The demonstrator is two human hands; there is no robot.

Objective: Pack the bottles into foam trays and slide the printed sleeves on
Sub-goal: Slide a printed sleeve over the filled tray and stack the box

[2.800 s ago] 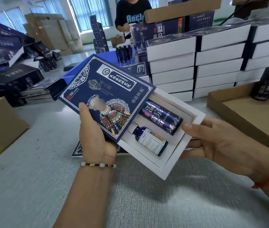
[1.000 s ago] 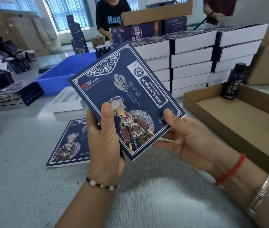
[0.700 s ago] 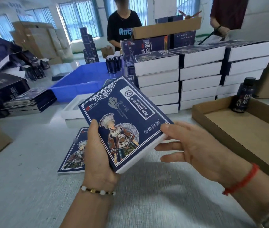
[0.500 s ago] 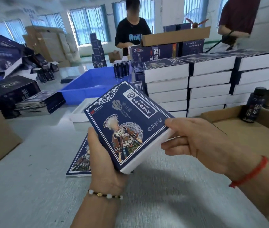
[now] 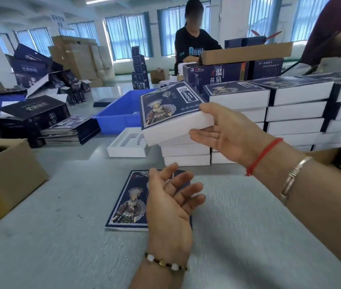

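Head camera looks down on a grey worktop (image 5: 61, 236). At far left sits a cardboard carton (image 5: 4, 174), then a blue bin (image 5: 119, 115) and an empty white foam tray (image 5: 129, 146). A flat printed sleeve (image 5: 127, 203) lies on the worktop, partly under the left hand (image 5: 169, 207), which hovers palm up, fingers loosely spread, holding nothing. The right hand (image 5: 225, 132) grips the sleeved box (image 5: 171, 113) by its right end, lifted beside stacks of finished boxes (image 5: 290, 115).
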